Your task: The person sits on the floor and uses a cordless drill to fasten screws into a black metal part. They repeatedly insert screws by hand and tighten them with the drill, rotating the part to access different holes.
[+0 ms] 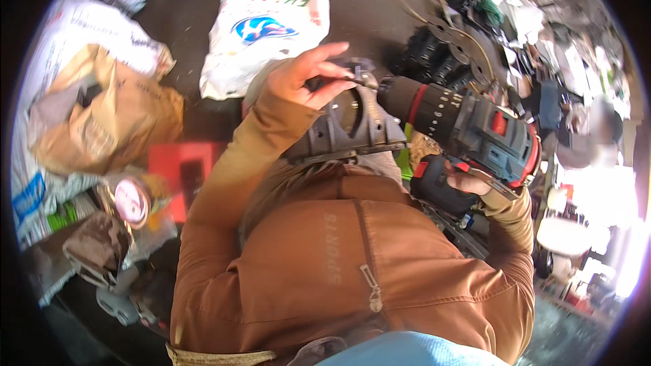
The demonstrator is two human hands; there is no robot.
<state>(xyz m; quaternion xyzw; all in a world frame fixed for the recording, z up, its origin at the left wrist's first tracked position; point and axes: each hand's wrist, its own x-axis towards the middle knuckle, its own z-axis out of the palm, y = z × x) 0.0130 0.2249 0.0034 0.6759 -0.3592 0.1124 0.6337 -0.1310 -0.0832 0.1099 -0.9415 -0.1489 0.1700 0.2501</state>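
My right hand [466, 181] is wrapped round the grip of a cordless drill [485, 132], grey-blue and black with red accents. The drill's black chuck end points left toward a curved black plastic part [363, 125] with cut-outs, which rests at my lap. Above that part, my left hand [308, 78] has its thumb and some fingers brought together in a pinch, close to the part's upper edge and the chuck. Whatever sits between those fingertips is too small to make out.
A white printed sack [271, 24] lies ahead on the dark surface. To the left are a crumpled brown paper bag [112, 118], a red box [182, 176] and a round pink-topped container [132, 201]. Several black moulded parts [434, 57] and a cable lie ahead right, beside heaped clutter.
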